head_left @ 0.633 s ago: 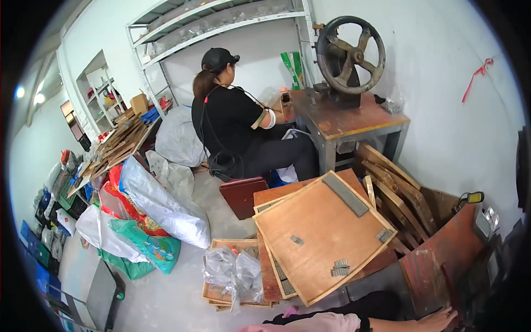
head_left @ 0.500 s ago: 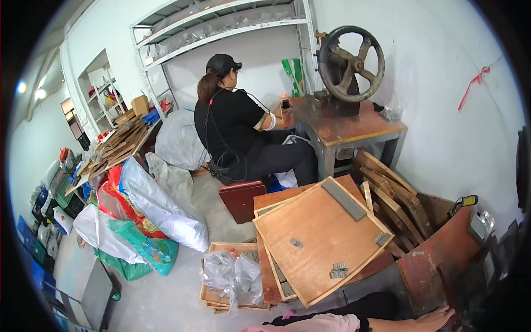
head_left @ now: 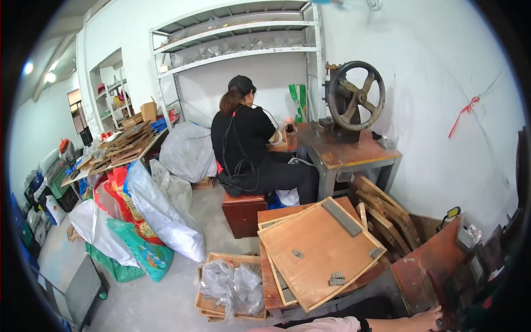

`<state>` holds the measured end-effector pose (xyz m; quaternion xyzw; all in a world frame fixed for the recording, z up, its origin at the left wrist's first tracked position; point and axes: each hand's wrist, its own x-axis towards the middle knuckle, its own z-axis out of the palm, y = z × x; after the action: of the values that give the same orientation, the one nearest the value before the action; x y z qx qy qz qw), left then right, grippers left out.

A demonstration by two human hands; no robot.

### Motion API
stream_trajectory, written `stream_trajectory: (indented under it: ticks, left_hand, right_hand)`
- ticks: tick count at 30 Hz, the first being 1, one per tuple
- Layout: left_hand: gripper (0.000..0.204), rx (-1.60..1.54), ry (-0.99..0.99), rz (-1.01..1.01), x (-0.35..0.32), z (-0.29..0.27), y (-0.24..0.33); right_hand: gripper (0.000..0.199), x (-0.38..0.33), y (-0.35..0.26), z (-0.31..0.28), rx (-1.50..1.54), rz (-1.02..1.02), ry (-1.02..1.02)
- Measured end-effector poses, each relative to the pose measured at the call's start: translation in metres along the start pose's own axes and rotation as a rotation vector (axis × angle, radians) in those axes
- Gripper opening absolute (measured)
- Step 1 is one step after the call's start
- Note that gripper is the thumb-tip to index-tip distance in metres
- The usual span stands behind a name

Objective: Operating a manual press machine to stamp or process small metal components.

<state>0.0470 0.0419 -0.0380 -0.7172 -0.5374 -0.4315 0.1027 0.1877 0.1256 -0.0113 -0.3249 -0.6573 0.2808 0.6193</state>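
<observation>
My left hand (head_left: 426, 320) reaches in at the lower right edge, its forearm in a pink sleeve with a dark cuff. The fingers look closed, with a small dark grey piece (head_left: 438, 323) at the fingertips; its kind is too small to tell. My hand is beside the reddish-brown worktable (head_left: 412, 276). Left of it, a shallow wooden tray (head_left: 310, 249) lies askew on other trays. Grey ridged pieces (head_left: 337, 278) sit in small groups on it, with a long row (head_left: 341, 217) along the far edge. My right hand is out of view.
A co-worker in black (head_left: 243, 138) sits on a brown stool (head_left: 244, 216), facing a bench. A handwheel press (head_left: 357, 97) stands on a table behind. Bulging sacks (head_left: 160, 210), a tray of plastic bags (head_left: 232, 282) and a flat cart (head_left: 86, 290) occupy the floor at left.
The view has tilted upward, so the scene sits lower in the picture. My left hand has gone from stretched fingers to a bent grip, with a small grey piece now showing.
</observation>
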Motion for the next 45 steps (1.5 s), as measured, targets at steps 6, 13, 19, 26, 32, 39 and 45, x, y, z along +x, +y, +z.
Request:
stream_trajectory:
  ticks: [6,13,19,26,32,39,45]
  left_hand:
    - [0.015,0.023,0.057,0.017,-0.001,0.01,-0.001]
    - [0.012,0.055,0.114,0.018,0.0,0.008,-0.004]
    - [0.012,-0.006,0.075,0.048,0.0,0.008,-0.004]
    - [0.018,0.051,0.001,0.046,-0.009,0.015,0.002]
    - [0.011,0.097,-0.044,-0.108,-0.01,0.003,0.006]
    - [0.047,-0.014,-0.072,-0.305,0.003,-0.032,-0.012]
    - [0.045,-0.053,-0.113,-0.358,0.018,-0.013,0.01]
  right_hand:
    - [0.041,-0.002,-0.006,-0.002,0.116,0.065,0.005]
    - [0.042,0.003,0.022,-0.001,0.238,0.141,-0.013]
    - [0.044,-0.001,-0.001,-0.002,0.304,0.218,-0.042]
    - [0.047,-0.01,0.001,-0.015,0.357,0.336,-0.077]
    - [0.041,-0.004,0.032,-0.009,0.185,0.391,-0.114]
    - [0.022,-0.001,-0.01,0.031,0.18,0.417,-0.034]
    - [0.02,0.0,0.008,0.01,0.447,0.515,0.065]
